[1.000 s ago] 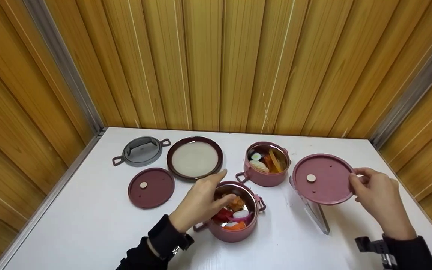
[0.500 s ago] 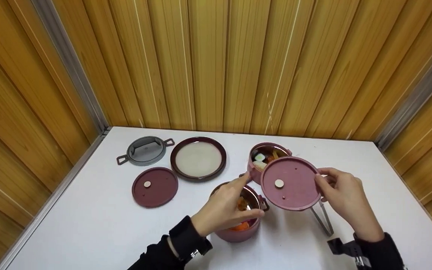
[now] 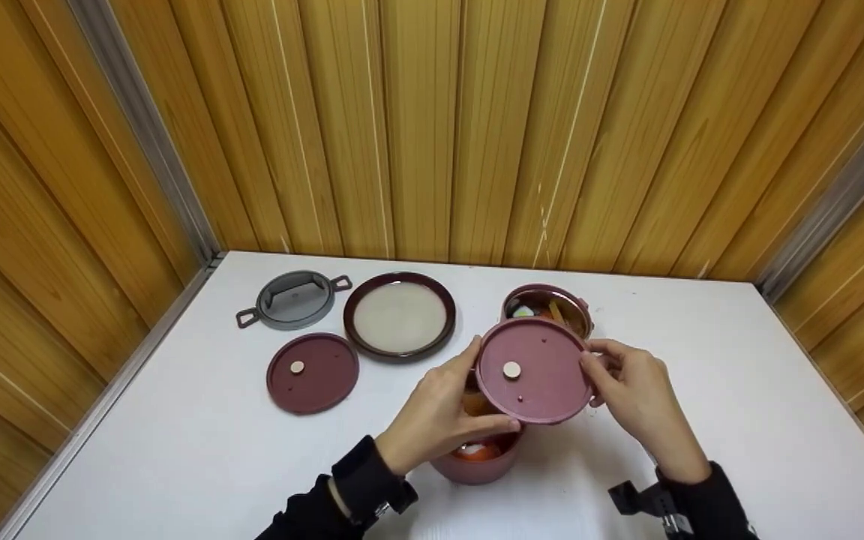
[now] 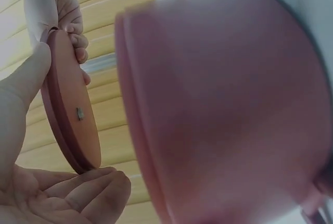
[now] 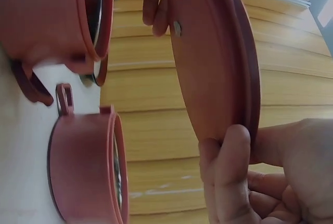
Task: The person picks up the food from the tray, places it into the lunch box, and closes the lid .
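Both hands hold a pink-mauve pot lid [image 3: 544, 386] with a small pale knob, tilted above the near pot [image 3: 475, 471]. My left hand [image 3: 439, 412] has it at the left edge; in the left wrist view the thumb [image 4: 31, 73] and fingers [image 4: 99, 193] touch its rim on two sides. My right hand [image 3: 642, 394] pinches the right edge between thumb and curled fingers [image 5: 231, 166]. The near pot, pink with food inside, is partly covered by the lid and left hand. A second pink pot [image 3: 582, 306] with food stands behind, its lower part hidden by the lid.
To the left lie a darker maroon lid [image 3: 319, 390], a cream plate [image 3: 402, 319] with a brown rim, and a grey lidded pan [image 3: 293, 304] with two side handles. Wood-patterned panels [image 3: 417, 135] enclose the white table [image 3: 177, 450] at back and sides.
My right hand has carried the lid leftward to above the near pot. The left hand has moved right and now touches the lid's rim. The metal tongs on the table are now hidden.
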Available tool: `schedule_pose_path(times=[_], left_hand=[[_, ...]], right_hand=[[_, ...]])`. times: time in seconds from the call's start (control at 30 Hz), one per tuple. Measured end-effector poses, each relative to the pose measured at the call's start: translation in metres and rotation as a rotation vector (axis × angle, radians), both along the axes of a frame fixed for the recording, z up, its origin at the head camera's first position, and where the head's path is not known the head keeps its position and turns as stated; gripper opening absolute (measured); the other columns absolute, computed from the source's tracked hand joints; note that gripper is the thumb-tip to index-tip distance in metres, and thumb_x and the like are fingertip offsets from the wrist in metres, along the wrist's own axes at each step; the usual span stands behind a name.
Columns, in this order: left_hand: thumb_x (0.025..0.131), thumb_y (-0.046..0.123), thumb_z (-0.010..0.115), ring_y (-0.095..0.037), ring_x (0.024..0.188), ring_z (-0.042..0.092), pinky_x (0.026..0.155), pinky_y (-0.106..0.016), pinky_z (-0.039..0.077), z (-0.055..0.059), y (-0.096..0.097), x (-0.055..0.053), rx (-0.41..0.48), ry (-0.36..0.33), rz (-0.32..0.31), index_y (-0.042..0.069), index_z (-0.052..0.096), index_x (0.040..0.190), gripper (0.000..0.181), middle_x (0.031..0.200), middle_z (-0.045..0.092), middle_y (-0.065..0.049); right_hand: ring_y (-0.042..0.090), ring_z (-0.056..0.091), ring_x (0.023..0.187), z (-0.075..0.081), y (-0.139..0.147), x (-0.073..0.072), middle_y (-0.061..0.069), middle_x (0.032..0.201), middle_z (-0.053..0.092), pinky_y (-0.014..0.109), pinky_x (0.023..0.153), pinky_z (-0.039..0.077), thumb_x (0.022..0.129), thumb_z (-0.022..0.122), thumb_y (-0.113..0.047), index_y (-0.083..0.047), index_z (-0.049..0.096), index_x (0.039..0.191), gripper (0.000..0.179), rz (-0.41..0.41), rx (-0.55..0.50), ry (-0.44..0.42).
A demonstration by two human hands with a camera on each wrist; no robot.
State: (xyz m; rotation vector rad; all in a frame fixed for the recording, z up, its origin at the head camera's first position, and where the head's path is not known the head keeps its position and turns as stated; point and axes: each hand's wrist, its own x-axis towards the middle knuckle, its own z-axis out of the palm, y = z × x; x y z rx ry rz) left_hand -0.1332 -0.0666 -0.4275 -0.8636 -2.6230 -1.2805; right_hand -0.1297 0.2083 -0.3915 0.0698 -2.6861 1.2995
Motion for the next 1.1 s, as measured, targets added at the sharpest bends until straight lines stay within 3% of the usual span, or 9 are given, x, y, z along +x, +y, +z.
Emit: schedule_pose_path(times=[0.03, 0.13, 0.27, 0.37, 0.43, 0.5, 0.57, 0.67, 1.1], left_hand=[[0.084, 0.045, 0.097, -0.025, 0.144, 0.066, 0.122, -0.044, 0.054, -0.001, -0.003, 0.0, 0.009, 0.0, 0.004, 0.004, 0.035, 0.172, 0.115, 0.164, 0.06, -0.014], [0.084, 0.043, 0.098, -0.025, 0.14, 0.069, 0.121, -0.046, 0.055, -0.004, -0.012, 0.001, 0.033, 0.008, 0.007, 0.005, 0.036, 0.172, 0.114, 0.161, 0.062, -0.015], [0.083, 0.043, 0.097, -0.03, 0.148, 0.063, 0.125, -0.05, 0.051, -0.005, -0.025, 0.005, 0.032, 0.019, 0.032, 0.004, 0.036, 0.172, 0.115, 0.161, 0.062, -0.017], [0.082, 0.044, 0.098, -0.032, 0.15, 0.061, 0.126, -0.051, 0.049, -0.005, -0.034, 0.008, 0.02, 0.006, 0.062, 0.002, 0.035, 0.171, 0.117, 0.163, 0.06, -0.019], [0.082, 0.046, 0.098, -0.035, 0.15, 0.061, 0.125, -0.053, 0.049, -0.007, -0.04, 0.01, 0.007, 0.002, 0.076, 0.0, 0.035, 0.171, 0.118, 0.163, 0.058, -0.021], [0.082, 0.049, 0.097, -0.038, 0.149, 0.061, 0.124, -0.054, 0.05, -0.009, -0.045, 0.011, -0.017, 0.007, 0.086, -0.002, 0.036, 0.17, 0.119, 0.162, 0.058, -0.025], [0.082, 0.05, 0.097, -0.039, 0.147, 0.063, 0.123, -0.056, 0.051, -0.011, -0.05, 0.013, -0.035, 0.012, 0.083, -0.002, 0.038, 0.17, 0.118, 0.16, 0.061, -0.025], [0.081, 0.051, 0.097, -0.04, 0.143, 0.066, 0.121, -0.057, 0.053, -0.016, -0.056, 0.014, -0.068, 0.011, 0.081, 0.0, 0.04, 0.169, 0.116, 0.156, 0.064, -0.026], [0.08, 0.047, 0.099, -0.041, 0.132, 0.073, 0.114, -0.054, 0.059, -0.026, -0.061, 0.021, -0.175, 0.027, 0.1, -0.008, 0.046, 0.163, 0.113, 0.147, 0.069, -0.029]], right_hand=[[0.007, 0.067, 0.058, -0.002, -0.004, 0.0, 0.011, 0.087, 0.08, 0.02, 0.055, 0.055, 0.11, 0.068, -0.013, 0.006, 0.074, 0.134, 0.031, 0.002, -0.009, 0.009], [0.016, 0.079, 0.071, -0.006, -0.014, 0.001, 0.014, 0.092, 0.083, 0.041, 0.106, 0.061, 0.111, 0.067, -0.016, 0.007, 0.072, 0.138, 0.035, 0.028, 0.005, 0.066], [0.029, 0.084, 0.088, -0.013, -0.024, 0.004, 0.021, 0.11, 0.083, 0.054, 0.114, 0.057, 0.112, 0.065, -0.02, 0.006, 0.067, 0.147, 0.043, 0.087, 0.059, 0.113], [0.029, 0.083, 0.092, -0.018, -0.029, 0.004, 0.023, 0.123, 0.08, 0.05, 0.099, 0.066, 0.114, 0.061, -0.019, 0.005, 0.064, 0.15, 0.043, 0.134, 0.08, 0.127], [0.031, 0.082, 0.096, -0.022, -0.032, 0.005, 0.022, 0.125, 0.079, 0.066, 0.121, 0.049, 0.114, 0.059, -0.017, 0.006, 0.064, 0.149, 0.042, 0.167, 0.109, 0.151], [0.031, 0.081, 0.1, -0.026, -0.034, 0.005, 0.018, 0.124, 0.079, 0.072, 0.123, 0.044, 0.114, 0.059, -0.016, 0.006, 0.066, 0.148, 0.041, 0.196, 0.143, 0.165], [0.03, 0.079, 0.103, -0.03, -0.035, 0.005, 0.016, 0.124, 0.079, 0.067, 0.119, 0.05, 0.114, 0.059, -0.016, 0.006, 0.067, 0.146, 0.04, 0.224, 0.171, 0.169], [0.028, 0.078, 0.107, -0.037, -0.035, 0.004, 0.015, 0.128, 0.079, 0.05, 0.095, 0.065, 0.115, 0.059, -0.016, 0.008, 0.067, 0.145, 0.04, 0.284, 0.195, 0.165], [0.035, 0.075, 0.122, -0.05, -0.035, 0.0, 0.012, 0.127, 0.078, 0.057, 0.105, 0.06, 0.114, 0.062, -0.024, 0.003, 0.074, 0.138, 0.039, 0.384, 0.277, 0.134]])
